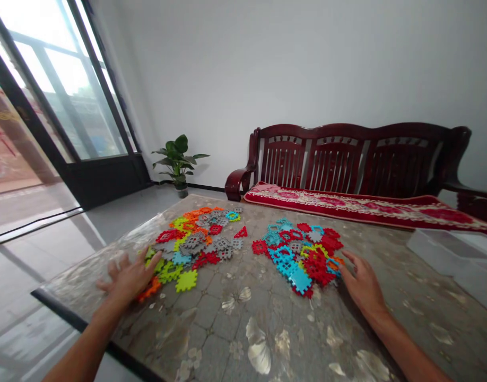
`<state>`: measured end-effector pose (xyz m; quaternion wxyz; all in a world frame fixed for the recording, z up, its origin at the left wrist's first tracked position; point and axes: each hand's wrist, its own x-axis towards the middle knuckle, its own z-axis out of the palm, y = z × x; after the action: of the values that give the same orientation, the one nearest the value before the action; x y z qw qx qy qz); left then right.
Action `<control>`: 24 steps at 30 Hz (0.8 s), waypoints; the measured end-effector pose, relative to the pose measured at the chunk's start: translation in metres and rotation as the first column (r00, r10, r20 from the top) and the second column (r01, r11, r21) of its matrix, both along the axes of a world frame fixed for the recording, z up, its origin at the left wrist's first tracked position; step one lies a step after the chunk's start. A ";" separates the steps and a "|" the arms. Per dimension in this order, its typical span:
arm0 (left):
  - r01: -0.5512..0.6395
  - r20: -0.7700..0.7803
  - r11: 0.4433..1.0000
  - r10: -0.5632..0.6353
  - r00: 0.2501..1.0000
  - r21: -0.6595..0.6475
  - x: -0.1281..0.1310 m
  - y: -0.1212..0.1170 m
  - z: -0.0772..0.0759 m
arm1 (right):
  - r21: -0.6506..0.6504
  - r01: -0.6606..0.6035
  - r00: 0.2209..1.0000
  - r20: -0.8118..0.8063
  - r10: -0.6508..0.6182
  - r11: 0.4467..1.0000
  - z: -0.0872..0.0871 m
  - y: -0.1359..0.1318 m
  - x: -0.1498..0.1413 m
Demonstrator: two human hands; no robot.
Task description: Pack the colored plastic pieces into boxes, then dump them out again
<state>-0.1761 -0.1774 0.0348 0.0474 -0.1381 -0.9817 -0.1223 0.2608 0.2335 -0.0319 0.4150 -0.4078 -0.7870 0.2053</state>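
Two piles of flat plastic interlocking pieces with notched edges lie on the table. My left hand [128, 276], fingers spread, rests at the near left edge of the left pile [193, 241], beside lime-green and orange pieces. That pile mixes grey, orange, red and green pieces; a lime-green square [187, 281] sits at its front. At the right side of the right pile [321, 260] is my right hand [361, 281], its fingers apart and close to red and orange pieces. Blue squares [299, 278] lie at that pile's front. A red triangle [241, 232] lies between the piles.
The table [227, 339] has a patterned floral cover. Clear plastic boxes [438, 244] stand at its right. Behind it is a dark wooden bench [331, 164] with a red floral cushion [347, 204]. A potted plant [179, 159] and a glass door [64, 90] are at the left.
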 end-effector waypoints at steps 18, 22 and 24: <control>0.208 -0.068 0.968 -0.218 0.973 -0.138 0.074 0.061 -0.019 | -0.002 -0.076 0.989 0.128 0.075 0.997 -0.011 0.006 0.001; 0.322 -0.060 0.941 -0.329 0.942 -0.100 0.099 0.082 -0.023 | 0.033 -0.075 0.988 0.136 0.069 0.997 -0.011 0.003 0.002; 0.368 -0.067 0.928 -0.372 0.926 -0.065 0.109 0.092 -0.027 | 0.054 -0.076 0.988 0.142 0.067 0.996 -0.012 0.001 0.002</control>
<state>-0.0672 -0.0852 0.0075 0.0580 -0.3266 -0.9382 -0.0984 0.2623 0.2349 -0.0443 0.3632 -0.3802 -0.8340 0.1676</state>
